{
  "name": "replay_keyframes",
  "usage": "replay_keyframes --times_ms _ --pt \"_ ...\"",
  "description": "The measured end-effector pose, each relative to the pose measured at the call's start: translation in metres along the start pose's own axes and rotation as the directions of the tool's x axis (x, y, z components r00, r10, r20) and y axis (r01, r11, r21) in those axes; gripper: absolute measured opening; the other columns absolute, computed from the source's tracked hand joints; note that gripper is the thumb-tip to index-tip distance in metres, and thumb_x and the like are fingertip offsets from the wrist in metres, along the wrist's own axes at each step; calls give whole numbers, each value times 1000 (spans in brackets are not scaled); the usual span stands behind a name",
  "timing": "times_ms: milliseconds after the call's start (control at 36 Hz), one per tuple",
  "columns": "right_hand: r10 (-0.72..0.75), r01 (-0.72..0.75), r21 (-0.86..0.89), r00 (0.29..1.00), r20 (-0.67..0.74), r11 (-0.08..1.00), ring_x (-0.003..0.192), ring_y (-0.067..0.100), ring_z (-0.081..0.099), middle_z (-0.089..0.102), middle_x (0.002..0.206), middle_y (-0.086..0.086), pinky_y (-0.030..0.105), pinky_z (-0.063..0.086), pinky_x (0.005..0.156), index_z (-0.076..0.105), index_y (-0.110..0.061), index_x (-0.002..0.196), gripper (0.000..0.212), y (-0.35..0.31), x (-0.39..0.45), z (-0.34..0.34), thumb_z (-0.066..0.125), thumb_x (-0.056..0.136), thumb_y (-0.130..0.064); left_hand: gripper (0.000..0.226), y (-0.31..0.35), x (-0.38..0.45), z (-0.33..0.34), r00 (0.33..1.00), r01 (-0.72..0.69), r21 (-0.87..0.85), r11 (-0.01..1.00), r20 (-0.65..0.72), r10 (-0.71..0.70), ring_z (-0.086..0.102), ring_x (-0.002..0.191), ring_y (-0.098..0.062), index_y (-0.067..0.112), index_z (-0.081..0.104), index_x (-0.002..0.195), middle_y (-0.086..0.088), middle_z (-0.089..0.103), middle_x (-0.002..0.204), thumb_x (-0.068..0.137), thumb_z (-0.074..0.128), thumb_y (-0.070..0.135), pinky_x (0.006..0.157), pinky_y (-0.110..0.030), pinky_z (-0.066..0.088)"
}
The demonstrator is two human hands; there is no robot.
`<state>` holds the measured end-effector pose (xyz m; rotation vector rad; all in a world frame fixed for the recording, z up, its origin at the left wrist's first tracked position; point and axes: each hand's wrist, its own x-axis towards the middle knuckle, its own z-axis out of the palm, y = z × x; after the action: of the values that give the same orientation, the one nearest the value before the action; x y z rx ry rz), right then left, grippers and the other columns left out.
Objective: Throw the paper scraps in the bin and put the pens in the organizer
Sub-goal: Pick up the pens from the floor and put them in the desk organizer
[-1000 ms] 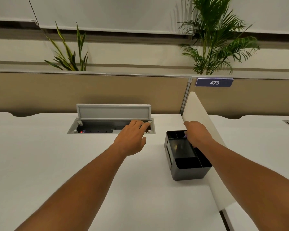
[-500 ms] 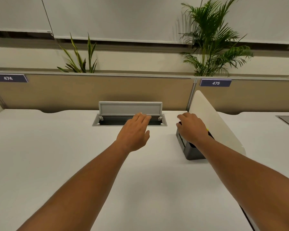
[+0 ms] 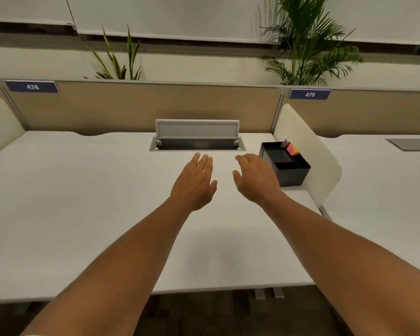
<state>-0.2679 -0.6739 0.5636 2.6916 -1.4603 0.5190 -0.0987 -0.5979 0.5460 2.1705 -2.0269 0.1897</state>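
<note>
Both hands — left hand [image 3: 195,184], right hand [image 3: 255,178] — hover with empty, wide grips over the desk [image 3: 83,202]; the organizer [image 3: 285,163] looks light, rigid plastic — best held by its walls.

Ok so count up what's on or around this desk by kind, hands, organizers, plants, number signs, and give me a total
Hands: 2, left hand and right hand, both open and empty
Black organizer: 1
Plants behind the partition: 2, spiky plant and palm
Number signs: 2, sign 474 and sign 475
Total: 7
</note>
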Motion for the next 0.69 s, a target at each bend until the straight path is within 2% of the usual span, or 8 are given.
replay_keyframes --times_ms 139,306,417,528,694 --pt "-33 33 14 999 -5 999 136 26 43 49 147 6 43 39 110 44 -17 144 48 -8 -40 -4 46 101 -38 71 13 -35 -2 999 32 9 999 -16 -32 2 152 -28 16 14 156 -6 10 164 99 17 59 121 -42 5" --pt "-41 42 42 999 -19 998 136 26 45 51 147 6 44 40 109 46 -18 143 48 -13 -95 -6 48 100 -39 72 33 -88 -3 994 94 19 995 -62 -93 3 151 -29 12 18 155 -8 13 164 100 14 58 117 -38 -5" --pt "-52 54 91 998 -19 994 137 28 45 49 149 5 45 38 111 46 -19 143 49 -24 -141 -5 47 100 -42 73 52 -137 -5 988 145 82 986 -69 -140 3 151 -30 15 20 154 -7 13 164 98 5 58 119 -47 -7" --pt "-60 58 124 998 9 991 139 28 42 45 151 5 45 37 111 43 -21 145 51 -38 -194 -8 46 100 -44 66 74 -195 -6 983 182 129 975 -45 -178 4 152 -28 19 20 154 -4 16 164 100 7 54 118 -56 -6" --pt "-97 87 160 994 51 983 140 27 41 44 152 4 43 36 112 42 -21 145 51 -58 -273 -8 45 100 -43 64 94 -281 4 969 247 90 965 -23 -246 1 152 -25 23 16 154 -1 14 164 99 4 52 116 -57 -9"
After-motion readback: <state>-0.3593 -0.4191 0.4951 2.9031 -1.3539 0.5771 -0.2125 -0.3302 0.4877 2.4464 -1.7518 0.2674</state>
